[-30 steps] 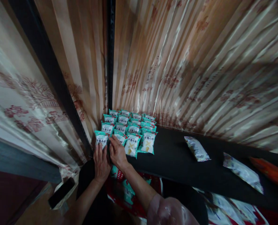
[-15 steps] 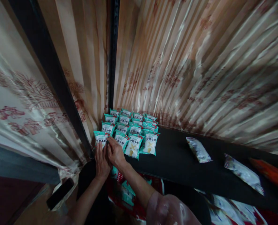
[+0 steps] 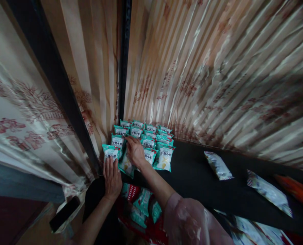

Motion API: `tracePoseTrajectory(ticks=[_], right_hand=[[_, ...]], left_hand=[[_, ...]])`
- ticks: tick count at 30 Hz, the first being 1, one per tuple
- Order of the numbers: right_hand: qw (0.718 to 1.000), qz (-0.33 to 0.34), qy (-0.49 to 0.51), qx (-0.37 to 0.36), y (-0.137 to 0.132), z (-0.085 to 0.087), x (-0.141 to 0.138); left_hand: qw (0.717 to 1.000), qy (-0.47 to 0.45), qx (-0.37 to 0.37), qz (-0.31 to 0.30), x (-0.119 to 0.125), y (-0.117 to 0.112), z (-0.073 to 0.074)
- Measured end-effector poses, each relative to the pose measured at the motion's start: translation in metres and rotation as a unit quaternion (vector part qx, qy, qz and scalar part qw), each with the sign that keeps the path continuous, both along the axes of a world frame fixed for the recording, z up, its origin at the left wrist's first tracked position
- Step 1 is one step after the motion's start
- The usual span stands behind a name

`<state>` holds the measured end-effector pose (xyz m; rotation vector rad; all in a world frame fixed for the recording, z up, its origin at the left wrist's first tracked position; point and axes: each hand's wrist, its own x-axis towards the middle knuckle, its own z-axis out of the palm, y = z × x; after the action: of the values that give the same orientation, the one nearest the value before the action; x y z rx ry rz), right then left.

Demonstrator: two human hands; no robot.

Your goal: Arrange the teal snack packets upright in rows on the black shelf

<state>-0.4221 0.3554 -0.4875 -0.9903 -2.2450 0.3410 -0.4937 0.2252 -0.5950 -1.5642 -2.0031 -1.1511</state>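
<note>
Small teal-and-white snack bags stand in close rows on a black shelf [image 3: 187,170]. My left hand [image 3: 112,178] lies with straight fingers against the lower front of the front-left snack bag [image 3: 111,152]. My right hand [image 3: 136,151] is among the second column, its fingers bent and pressed together at the top of a snack bag there; the hand hides most of that bag. Just below it, a front-row snack bag [image 3: 126,165] leans partly under the hand. To the right stands another front-row snack bag [image 3: 164,156].
Below the shelf, a red container [image 3: 153,234] holds more teal bags [image 3: 142,200]. Silver-white packets [image 3: 217,165] and an orange packet [image 3: 295,189] lie on the shelf at right. Printed curtains [image 3: 192,68] and a dark post [image 3: 64,95] enclose the corner. A phone [image 3: 64,213] lies lower left.
My right hand has moved from beside the left hand up and right onto the second column. My left hand stays at the front-left bag. The view has shifted slightly.
</note>
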Motion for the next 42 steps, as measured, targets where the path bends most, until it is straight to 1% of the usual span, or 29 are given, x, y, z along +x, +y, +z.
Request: tracePoseTrajectory(ticks=[4,9,13,19,23,26,29,32,35,38,42], right_hand=[[0.998,-0.003,-0.037,-0.044,0.011,0.004,-0.003],[0.991,0.007,-0.074,-0.107,0.013,0.014,-0.009],[0.992,0.020,-0.060,-0.107,0.015,0.015,-0.015],[0.994,0.036,-0.054,-0.092,0.020,0.006,-0.022],[0.994,0.036,-0.042,-0.098,0.023,0.002,-0.021],[0.993,0.031,-0.050,-0.105,0.024,0.002,-0.019],[0.990,0.016,-0.070,-0.119,0.026,0.005,-0.017],[0.989,0.020,-0.073,-0.126,0.027,0.009,-0.015],[0.989,0.020,-0.067,-0.133,0.031,0.012,-0.011],[0.988,0.006,-0.059,-0.141,0.035,0.014,-0.006],[0.983,-0.024,-0.046,-0.177,0.041,0.017,-0.004]], left_hand=[[1.000,0.026,-0.003,-0.008,-0.001,0.004,0.004],[0.999,0.047,-0.002,0.017,-0.005,0.013,0.011],[0.998,0.048,-0.015,0.028,-0.009,0.019,0.011],[0.998,0.050,-0.023,0.029,-0.009,0.020,0.010],[0.998,0.054,-0.027,0.029,-0.008,0.019,0.012],[0.997,0.061,-0.034,0.031,-0.005,0.021,0.021],[0.995,0.077,-0.047,0.029,-0.002,0.026,0.036],[0.995,0.096,-0.035,0.005,0.001,0.035,0.053],[0.994,0.100,-0.034,-0.016,0.002,0.046,0.067],[0.992,0.100,-0.077,-0.024,-0.001,0.060,0.075],[0.980,0.131,-0.141,-0.044,-0.005,0.079,0.082]])
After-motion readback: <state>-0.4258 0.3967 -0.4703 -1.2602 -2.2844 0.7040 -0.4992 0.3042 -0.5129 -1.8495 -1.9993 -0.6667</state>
